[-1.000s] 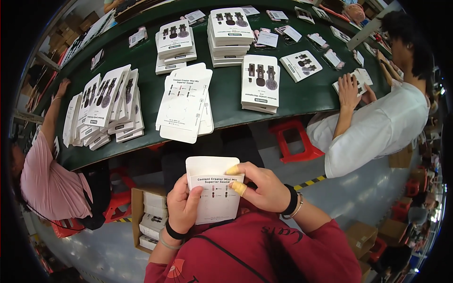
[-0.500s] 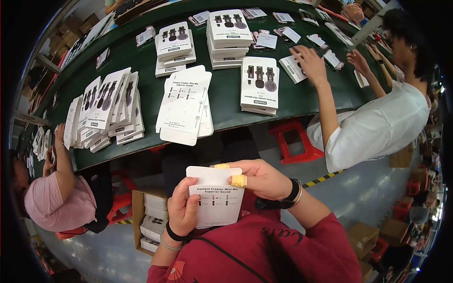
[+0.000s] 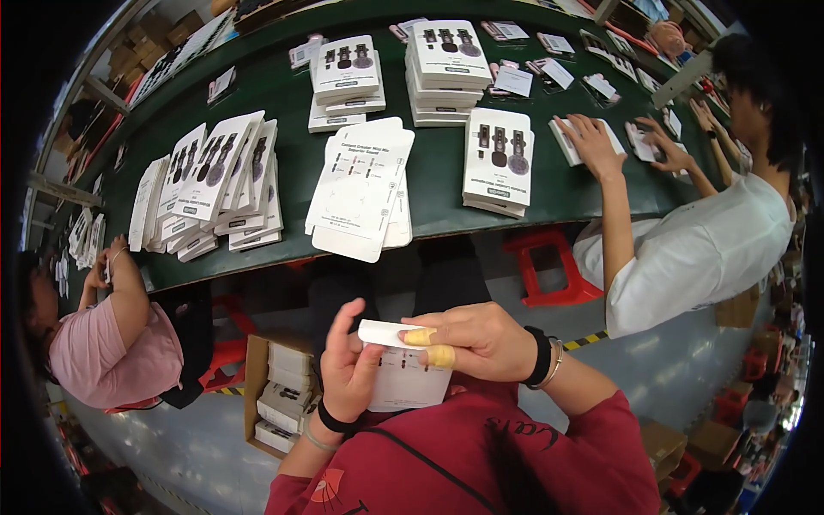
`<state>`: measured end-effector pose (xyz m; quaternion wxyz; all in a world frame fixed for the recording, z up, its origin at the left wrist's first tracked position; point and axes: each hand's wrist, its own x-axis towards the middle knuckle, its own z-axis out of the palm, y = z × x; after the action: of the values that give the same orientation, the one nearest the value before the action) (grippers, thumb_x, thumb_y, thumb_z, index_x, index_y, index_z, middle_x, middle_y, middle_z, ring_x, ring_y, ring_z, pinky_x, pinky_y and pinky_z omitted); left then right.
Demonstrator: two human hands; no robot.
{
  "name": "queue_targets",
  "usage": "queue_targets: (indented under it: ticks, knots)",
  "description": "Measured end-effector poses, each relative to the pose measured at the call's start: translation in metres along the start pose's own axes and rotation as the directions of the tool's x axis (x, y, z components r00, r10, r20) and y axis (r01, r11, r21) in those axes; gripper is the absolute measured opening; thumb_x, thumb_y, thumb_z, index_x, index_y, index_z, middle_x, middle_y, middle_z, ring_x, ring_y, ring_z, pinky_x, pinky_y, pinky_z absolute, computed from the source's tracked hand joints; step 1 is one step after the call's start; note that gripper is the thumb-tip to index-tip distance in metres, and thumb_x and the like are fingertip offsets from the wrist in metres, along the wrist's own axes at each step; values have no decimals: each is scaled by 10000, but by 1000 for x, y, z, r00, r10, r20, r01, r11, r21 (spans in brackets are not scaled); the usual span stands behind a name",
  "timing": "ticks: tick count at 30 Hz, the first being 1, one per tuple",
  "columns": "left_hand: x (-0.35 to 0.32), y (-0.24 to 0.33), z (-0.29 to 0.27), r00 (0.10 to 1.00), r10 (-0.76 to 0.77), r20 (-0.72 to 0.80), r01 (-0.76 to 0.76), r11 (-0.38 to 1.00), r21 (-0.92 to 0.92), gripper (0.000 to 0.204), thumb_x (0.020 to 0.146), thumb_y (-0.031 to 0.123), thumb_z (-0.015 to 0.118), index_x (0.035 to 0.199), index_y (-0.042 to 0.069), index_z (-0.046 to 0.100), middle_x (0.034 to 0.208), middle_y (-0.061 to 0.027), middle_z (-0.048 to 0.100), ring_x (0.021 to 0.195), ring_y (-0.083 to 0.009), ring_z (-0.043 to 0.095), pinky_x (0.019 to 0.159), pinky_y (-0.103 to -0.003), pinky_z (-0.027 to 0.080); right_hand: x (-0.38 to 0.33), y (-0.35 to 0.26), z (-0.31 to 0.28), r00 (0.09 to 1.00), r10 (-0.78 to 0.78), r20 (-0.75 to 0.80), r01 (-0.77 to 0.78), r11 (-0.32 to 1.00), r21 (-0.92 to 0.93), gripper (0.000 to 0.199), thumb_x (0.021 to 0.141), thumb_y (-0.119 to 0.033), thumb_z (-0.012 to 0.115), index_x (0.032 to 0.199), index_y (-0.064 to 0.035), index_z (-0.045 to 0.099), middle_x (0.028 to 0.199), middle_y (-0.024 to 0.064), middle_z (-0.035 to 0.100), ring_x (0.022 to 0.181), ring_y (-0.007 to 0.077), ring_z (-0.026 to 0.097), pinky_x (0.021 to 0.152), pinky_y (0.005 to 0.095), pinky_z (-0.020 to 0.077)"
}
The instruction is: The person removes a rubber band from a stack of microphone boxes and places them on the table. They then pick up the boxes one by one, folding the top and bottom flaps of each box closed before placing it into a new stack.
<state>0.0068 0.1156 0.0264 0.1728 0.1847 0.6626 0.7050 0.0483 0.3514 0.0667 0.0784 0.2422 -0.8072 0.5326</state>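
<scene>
In front of my body I hold a white printed carton (image 3: 408,384) upright between both hands. My left hand (image 3: 347,371) grips its left side, thumb on the near face and the index finger raised past the top. From the right, my right hand (image 3: 481,342) presses on the carton's top flap (image 3: 380,332), which is bent down at the upper end. Yellow tape wraps two digits of that hand. On the table ahead lies a small pile of flattened white cartons (image 3: 352,193).
The green table (image 3: 283,184) carries stacks of filled-looking boxes (image 3: 446,64), a leaning pile of boxes (image 3: 210,176) and another stack (image 3: 498,163). A cardboard box (image 3: 257,386) of cartons stands at lower left. Co-workers sit left and right, one handling a box (image 3: 592,142); red stools (image 3: 549,270) stand nearby.
The carton's raised top flap has been folded down under my right hand. My left index finger has lifted. The right co-worker's hands have moved, and the whole view has shifted slightly.
</scene>
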Motion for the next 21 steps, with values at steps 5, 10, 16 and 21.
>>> queue_targets:
  ticks: [5, 10, 16, 21]
  knots:
    - [18, 17, -13, 983, 135, 127, -165, 950, 267, 403, 971, 32, 595, 1356, -27, 492, 855, -38, 683, 748, -67, 612, 696, -213, 488, 3, -12, 3, 972, 235, 20, -235, 971, 37, 308, 950, -129, 622, 1242, -36, 657, 1018, 151, 709, 790, 295, 691, 707, 346, 558]
    - [41, 49, -29, 927, -130, 353, 8, 945, 327, 326, 963, 16, 524, 1288, -12, 529, 920, -27, 647, 850, -39, 569, 712, -189, 448, 5, -20, -5, 938, 338, 79, -339, 941, -8, 285, 966, -118, 598, 1230, -31, 664, 1011, 166, 713, 789, 293, 701, 704, 330, 561]
    - [59, 49, -22, 878, -266, 398, 212, 961, 175, 117, 964, 52, 569, 1070, 11, 539, 715, 16, 524, 615, -43, 453, 557, -224, 376, 5, -21, -4, 931, 362, 55, -366, 912, 186, 288, 993, -126, 594, 1256, -29, 661, 947, 131, 736, 792, 211, 726, 717, 277, 561]
    - [46, 48, -22, 897, -96, 431, -9, 972, 235, 63, 963, 28, 556, 1022, 31, 533, 857, -20, 575, 693, -49, 491, 622, -199, 405, 2, -21, -6, 885, 450, 123, -465, 837, 289, 294, 1004, -136, 589, 1264, -10, 640, 974, 104, 742, 854, 162, 719, 753, 273, 553]
